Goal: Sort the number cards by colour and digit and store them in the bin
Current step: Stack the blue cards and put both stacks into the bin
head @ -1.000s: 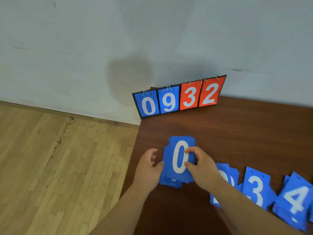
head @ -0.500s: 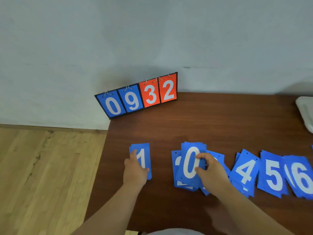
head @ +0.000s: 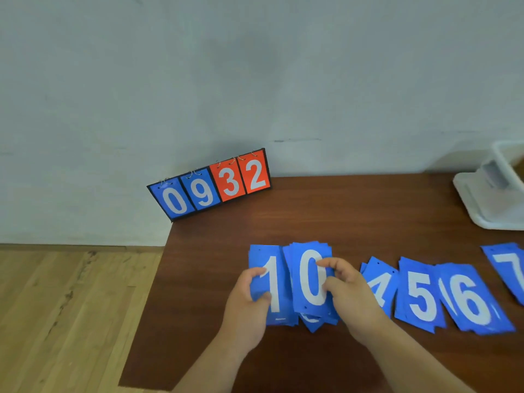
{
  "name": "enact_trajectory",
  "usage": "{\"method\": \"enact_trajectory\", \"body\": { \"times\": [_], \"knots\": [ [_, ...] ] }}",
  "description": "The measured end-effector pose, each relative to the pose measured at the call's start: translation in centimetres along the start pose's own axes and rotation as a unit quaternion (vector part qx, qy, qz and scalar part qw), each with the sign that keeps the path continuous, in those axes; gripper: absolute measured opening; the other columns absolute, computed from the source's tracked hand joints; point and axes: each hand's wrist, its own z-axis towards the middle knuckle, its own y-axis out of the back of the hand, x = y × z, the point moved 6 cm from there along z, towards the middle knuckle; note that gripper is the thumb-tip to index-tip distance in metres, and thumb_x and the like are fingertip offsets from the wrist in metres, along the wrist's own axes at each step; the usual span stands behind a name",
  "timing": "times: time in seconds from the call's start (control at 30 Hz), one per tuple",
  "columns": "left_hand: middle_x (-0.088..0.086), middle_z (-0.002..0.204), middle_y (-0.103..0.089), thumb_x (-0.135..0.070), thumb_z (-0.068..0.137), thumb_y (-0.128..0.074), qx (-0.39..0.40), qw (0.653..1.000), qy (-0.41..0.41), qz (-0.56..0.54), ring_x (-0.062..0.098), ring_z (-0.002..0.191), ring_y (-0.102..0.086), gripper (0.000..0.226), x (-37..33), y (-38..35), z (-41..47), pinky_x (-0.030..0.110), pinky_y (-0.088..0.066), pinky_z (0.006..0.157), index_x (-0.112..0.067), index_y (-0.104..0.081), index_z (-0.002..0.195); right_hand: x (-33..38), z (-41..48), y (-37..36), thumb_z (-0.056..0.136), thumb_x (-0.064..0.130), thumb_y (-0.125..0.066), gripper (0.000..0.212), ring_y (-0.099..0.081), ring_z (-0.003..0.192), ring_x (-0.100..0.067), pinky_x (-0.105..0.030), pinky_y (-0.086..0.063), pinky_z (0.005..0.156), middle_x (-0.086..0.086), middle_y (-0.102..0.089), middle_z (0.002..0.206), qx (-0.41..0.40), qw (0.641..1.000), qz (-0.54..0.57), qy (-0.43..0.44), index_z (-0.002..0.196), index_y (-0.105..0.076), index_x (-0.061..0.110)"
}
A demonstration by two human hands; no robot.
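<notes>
While the left hand (head: 246, 307) grips the 1 card (head: 273, 287) by its left edge, the right hand (head: 350, 299) pinches the 0 card (head: 310, 279), which overlaps it, toward the left edge of the table (head: 340, 217). Rightward lie the 4 card (head: 380, 285), 5 card (head: 419, 293), 6 card (head: 473, 302) and 7 card (head: 510, 268). A white bin (head: 507, 163) stands at the far right corner, its contents hidden.

A flip scoreboard (head: 209, 184) reading 0932 is standing at a brown table's (head: 354, 211) back-left corner, beside a pale wall (head: 255, 66).

Two hands (head: 246, 307) (head: 351, 299), six readable blue cards (head: 419, 293) on one table (head: 340, 211), one four-digit scoreboard (head: 209, 185), one white bin (head: 493, 199)
</notes>
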Motion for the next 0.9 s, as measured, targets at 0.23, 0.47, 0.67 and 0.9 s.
{"method": "enact_trajectory", "body": {
  "times": [0.23,0.47,0.67,0.9],
  "knots": [
    [-0.013,0.113,-0.066,-0.009,0.093,-0.062,0.051,0.998,-0.034,-0.033,0.007,0.074,-0.066,0.040,-3.9,-5.2,-3.3,0.028,-0.056,0.074,-0.044,-0.061,0.110,-1.1,-2.1,3.9,0.087,0.010,-0.063,0.032,-0.071,0.081,-0.029,-0.051,-0.057,0.072,-0.007,-0.071,0.097,-0.001,0.997,0.070,0.012,0.102,-0.066,0.038],
    [0.000,0.084,-0.056,-0.022,0.105,-0.048,0.098,0.990,-0.058,-0.088,0.008,0.071,-0.047,0.025,-6.8,-8.6,-6.0,0.012,-0.040,0.063,-0.033,-0.069,0.101,-2.2,-4.2,6.1,0.091,0.017,-0.070,0.028,-0.066,0.073,-0.022,-0.040,-0.053,0.064,-0.008,-0.066,0.094,0.058,0.996,0.060,0.023,0.110,-0.061,0.037],
    [-0.012,0.068,-0.049,-0.012,0.101,-0.053,0.160,0.985,-0.048,-0.037,0.010,0.058,-0.040,0.030,-6.6,-9.5,-6.4,0.020,-0.037,0.056,-0.036,-0.059,0.117,-3.1,-4.5,6.5,0.089,0.019,-0.073,0.031,-0.067,0.081,-0.038,-0.050,-0.059,0.074,-0.022,-0.064,0.102,0.079,0.995,0.063,0.026,0.109,-0.063,0.040],
    [-0.001,0.105,-0.063,-0.026,0.092,-0.067,-0.044,0.993,0.069,0.086,0.012,0.082,-0.063,0.038,0.5,-4.0,0.7,0.024,-0.043,0.060,-0.024,-0.053,0.127,-5.1,-3.1,8.1,0.092,0.011,-0.066,0.030,-0.056,0.061,-0.031,-0.038,-0.045,0.052,0.001,-0.064,0.094,-0.013,1.000,-0.017,-0.002,0.108,-0.057,0.035]
  ]
}}
